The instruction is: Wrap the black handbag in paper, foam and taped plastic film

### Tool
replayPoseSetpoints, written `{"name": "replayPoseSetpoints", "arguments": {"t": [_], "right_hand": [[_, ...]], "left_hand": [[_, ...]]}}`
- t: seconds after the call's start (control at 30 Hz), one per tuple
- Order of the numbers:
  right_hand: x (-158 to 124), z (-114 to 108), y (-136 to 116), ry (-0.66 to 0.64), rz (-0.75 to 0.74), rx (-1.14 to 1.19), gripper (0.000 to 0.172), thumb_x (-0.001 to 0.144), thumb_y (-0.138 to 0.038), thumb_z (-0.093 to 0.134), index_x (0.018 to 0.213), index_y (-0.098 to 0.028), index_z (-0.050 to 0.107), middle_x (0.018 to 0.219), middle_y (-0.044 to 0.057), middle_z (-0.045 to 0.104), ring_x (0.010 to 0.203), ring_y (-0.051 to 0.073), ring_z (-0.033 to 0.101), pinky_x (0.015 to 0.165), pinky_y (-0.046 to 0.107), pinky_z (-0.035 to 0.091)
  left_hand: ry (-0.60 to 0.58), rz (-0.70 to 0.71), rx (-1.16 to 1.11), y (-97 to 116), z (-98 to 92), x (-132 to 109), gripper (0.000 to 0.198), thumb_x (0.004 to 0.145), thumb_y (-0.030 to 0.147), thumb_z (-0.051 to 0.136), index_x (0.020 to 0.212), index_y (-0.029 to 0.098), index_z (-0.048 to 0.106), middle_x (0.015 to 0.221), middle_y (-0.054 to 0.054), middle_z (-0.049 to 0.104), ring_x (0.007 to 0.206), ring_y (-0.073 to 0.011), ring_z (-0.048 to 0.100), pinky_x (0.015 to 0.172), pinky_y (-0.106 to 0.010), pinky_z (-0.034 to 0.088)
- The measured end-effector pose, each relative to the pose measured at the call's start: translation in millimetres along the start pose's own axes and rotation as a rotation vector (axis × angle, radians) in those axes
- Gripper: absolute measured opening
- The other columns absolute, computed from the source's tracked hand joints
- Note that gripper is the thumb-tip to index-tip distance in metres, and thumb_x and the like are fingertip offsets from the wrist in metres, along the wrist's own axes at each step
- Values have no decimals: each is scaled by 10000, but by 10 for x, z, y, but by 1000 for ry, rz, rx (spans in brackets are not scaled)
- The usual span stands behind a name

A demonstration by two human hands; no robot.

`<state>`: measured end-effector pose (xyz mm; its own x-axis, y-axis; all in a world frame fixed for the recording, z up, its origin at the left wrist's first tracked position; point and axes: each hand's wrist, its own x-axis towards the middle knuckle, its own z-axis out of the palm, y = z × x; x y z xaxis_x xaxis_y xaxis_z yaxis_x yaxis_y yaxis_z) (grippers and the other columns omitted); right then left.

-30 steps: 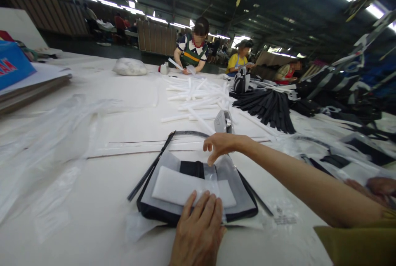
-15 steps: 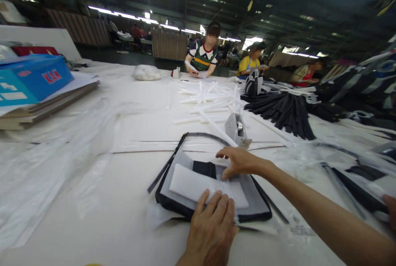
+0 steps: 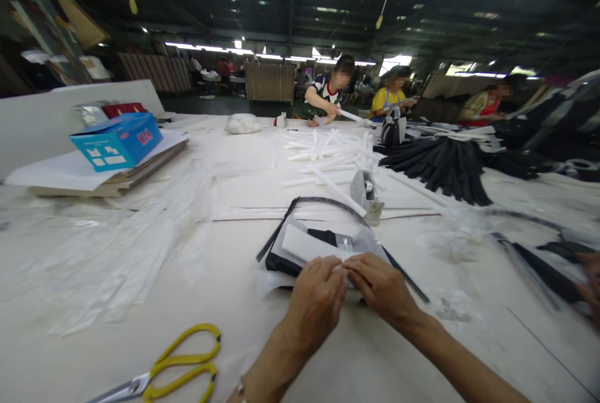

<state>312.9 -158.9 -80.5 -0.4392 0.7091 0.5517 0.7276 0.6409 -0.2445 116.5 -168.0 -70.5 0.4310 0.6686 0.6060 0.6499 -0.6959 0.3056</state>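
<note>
In front of you at the middle of the table [image 3: 225, 290], the bag [image 3: 280, 263] lies flat, its long axis running crosswise, left to right, with its near edge toward you. Its handle [image 3: 328, 200] points away from you, arching out beyond the far edge — close to the tape dispenser [image 3: 364, 194]. Dark strap lengths slant off either side, their free ends nearer you and splayed outward. A white pad [image 3: 302, 245] rests on the bag, long side also crosswise but skewed, its left end farther from you than its right. Your left hand [image 3: 319, 290] and right hand [image 3: 382, 284] come together at the bag's near side, right of its middle, knuckles up. The fingers of both are bent and drawn in, tips almost meeting by the pad's near edge; whether they pinch the pad, the wrap or something thin between them, you cannot tell from here, since your hands cover the spot. Nearest your left forearm lie the scissors [image 3: 180, 362], yellow handles toward the bag, blades pointing away to the lower left. Past the dispenser sit white strips [image 3: 323, 156], with black strips [image 3: 438, 165] fanned out to their right — well apart from your hands.
</note>
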Motion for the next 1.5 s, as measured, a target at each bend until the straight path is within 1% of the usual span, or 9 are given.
{"name": "replayPoseSetpoints", "arguments": {"t": [0.13,0.27,0.4,0.5,0.63,0.8,1.0,1.2,1.5], "right_hand": [[81,-35,-4,-15,-13,-8,229,977,-237,470,994,-178,691,945,75,710,886,187,647,823,339,535],[63,-87,57,-57,-53,43,229,972,-244,480,997,-179,698,955,76,718,905,188,653,832,336,543],[-77,-275,172,-165,-38,145,217,958,-278,514,985,-189,711,966,67,730,932,182,663,861,326,546],[-123,-458,136,-231,-27,156,215,951,-291,528,976,-197,720,973,62,739,939,181,674,867,324,551],[10,-506,-248,-163,-105,66,218,924,-280,577,1089,-192,688,1087,85,726,1091,234,639,978,428,506],[13,-155,-742,-181,-185,145,483,857,-202,640,1329,-170,545,1295,128,631,1236,248,562,1079,469,450],[-180,110,-746,-115,-88,191,505,852,-140,607,1350,-178,530,1312,134,620,1243,252,561,1076,487,457],[-209,153,-789,-98,-84,171,445,876,-152,569,1321,-152,553,1302,139,627,1236,249,567,1082,492,446],[-283,305,-858,-47,-115,85,405,890,-121,500,1289,-137,569,1274,133,647,1229,245,569,1073,477,440]], "left_hand": [[-106,-96,212,-499,-477,110,282,907,234,558,1178,253,632,1382,-48,579,1366,-303,417,1142,-580,315],[-360,-208,109,-804,-702,-8,312,958,333,486,1235,284,621,1358,-31,602,1239,-211,566,1071,-406,460],[-442,-248,49,-465,-798,-328,407,915,415,551,1308,307,561,1402,-42,562,1228,-224,576,1043,-412,489],[-477,-237,0,-151,-838,-556,825,703,474,784,1418,271,428,1503,-103,437,1317,-289,489,1063,-462,470],[-415,-263,-14,-86,-766,-708,775,765,323,754,1439,283,375,1537,-93,383,1358,-259,442,1089,-451,450],[-339,-196,29,-192,-690,-727,660,826,203,681,1418,271,396,1497,-98,443,1324,-226,485,1072,-406,472],[-360,-90,224,-77,-750,-702,880,670,430,821,1418,258,392,1505,-140,424,1362,-347,423,1085,-570,414],[-266,-6,304,-171,-618,-817,566,839,149,639,1366,256,460,1400,-101,556,1221,-244,580,940,-367,550],[-49,120,435,-127,-550,-952,461,920,126,491,1369,230,487,1441,-125,510,1297,-254,510,1072,-431,433]]}}
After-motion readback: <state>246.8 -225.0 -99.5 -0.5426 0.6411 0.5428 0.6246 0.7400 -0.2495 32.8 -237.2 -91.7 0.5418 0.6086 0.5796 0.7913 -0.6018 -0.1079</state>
